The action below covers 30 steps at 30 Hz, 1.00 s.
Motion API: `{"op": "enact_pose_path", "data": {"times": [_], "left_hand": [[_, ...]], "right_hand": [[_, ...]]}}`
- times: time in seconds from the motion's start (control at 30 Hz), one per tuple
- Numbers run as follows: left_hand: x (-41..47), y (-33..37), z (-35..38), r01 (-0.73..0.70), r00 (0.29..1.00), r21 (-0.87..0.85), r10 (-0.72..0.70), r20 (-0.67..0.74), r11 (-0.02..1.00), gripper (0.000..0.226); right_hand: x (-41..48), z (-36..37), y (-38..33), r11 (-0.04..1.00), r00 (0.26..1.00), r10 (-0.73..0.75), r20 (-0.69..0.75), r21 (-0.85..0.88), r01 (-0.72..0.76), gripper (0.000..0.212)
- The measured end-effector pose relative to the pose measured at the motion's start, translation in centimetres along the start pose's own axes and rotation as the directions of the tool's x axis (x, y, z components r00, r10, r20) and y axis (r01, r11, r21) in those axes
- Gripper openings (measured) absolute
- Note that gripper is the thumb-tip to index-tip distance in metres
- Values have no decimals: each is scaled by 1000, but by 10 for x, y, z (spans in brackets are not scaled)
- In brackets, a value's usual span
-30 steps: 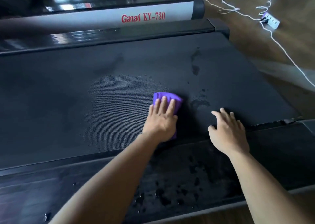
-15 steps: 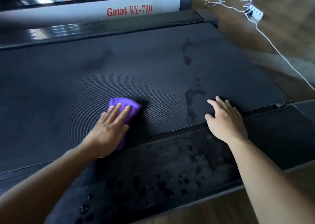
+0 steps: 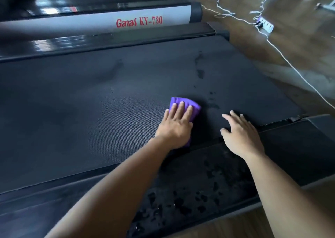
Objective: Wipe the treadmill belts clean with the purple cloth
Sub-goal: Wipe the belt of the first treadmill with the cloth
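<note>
Left hand (image 3: 174,127) is flat on the purple cloth (image 3: 186,103), fingers straight and close together, pressing it onto the treadmill belt (image 3: 108,102). There's no closed grip here; palm and fingers simply bear down on the folded fabric. The cloth sits on the near-right part of the belt, its far edge poking out past the fingertips and a strip showing under the heel of the hand, close to the belt's near edge.

Right hand (image 3: 241,134) lies just to the right, apart from the cloth. Its fingers are spread and relaxed and it holds nothing, with fingertips on the belt and the wrist over the near side rail (image 3: 199,183). Dark wet marks dot the belt beyond both hands, and more wet blotches glisten on the near rail.

Across the belt runs a glossy black far rail (image 3: 126,38), and behind it a grey panel (image 3: 90,23) reads "Ganas KY-730" in red. Off to the right, on the wooden floor (image 3: 299,44), a white cable (image 3: 290,65) trails to a power strip (image 3: 265,25).
</note>
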State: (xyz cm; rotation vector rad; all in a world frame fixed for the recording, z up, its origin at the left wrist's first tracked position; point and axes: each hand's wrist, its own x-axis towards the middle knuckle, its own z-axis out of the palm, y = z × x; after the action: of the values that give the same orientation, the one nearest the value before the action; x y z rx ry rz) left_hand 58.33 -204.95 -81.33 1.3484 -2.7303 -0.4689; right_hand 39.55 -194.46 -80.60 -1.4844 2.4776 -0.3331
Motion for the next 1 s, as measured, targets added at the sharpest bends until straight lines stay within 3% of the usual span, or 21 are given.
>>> {"op": "enact_pose_path", "data": {"times": [0.1, 0.23, 0.4, 0.53, 0.67, 0.8, 0.9, 1.0], "left_hand": [[-13, -1, 2, -32, 999, -2, 32, -12, 999, 60], [-63, -55, -1, -27, 999, 4, 27, -29, 1000, 66], [-98, -140, -21, 205, 976, -27, -206, -68, 978, 62], [-41, -127, -23, 293, 948, -10, -292, -128, 956, 61], [27, -69, -17, 226, 971, 33, -222, -93, 974, 63], [3, -15, -2, 9, 1000, -12, -9, -28, 1000, 61], [-44, -40, 1, -67, 997, 24, 68, -30, 997, 60], [-73, -93, -7, 36, 998, -2, -36, -51, 999, 64]], "right_hand": [[0, 0, 0, 1000, 1000, -5, -8, 7, 5, 54], [0, 0, 2, 1000, 1000, -8, -10, 15, 8, 54], [3, 0, -1, 1000, 1000, -4, 3, -3, 4, 54], [3, 0, -2, 1000, 1000, 2, 4, -7, -2, 54], [5, 0, -2, 1000, 1000, 7, -2, -6, -7, 54], [5, -2, -2, 1000, 1000, 13, -2, 1, -13, 54], [4, -1, -1, 1000, 1000, 6, -11, 5, -6, 54], [4, 0, -1, 1000, 1000, 0, -11, 4, 0, 54]]}}
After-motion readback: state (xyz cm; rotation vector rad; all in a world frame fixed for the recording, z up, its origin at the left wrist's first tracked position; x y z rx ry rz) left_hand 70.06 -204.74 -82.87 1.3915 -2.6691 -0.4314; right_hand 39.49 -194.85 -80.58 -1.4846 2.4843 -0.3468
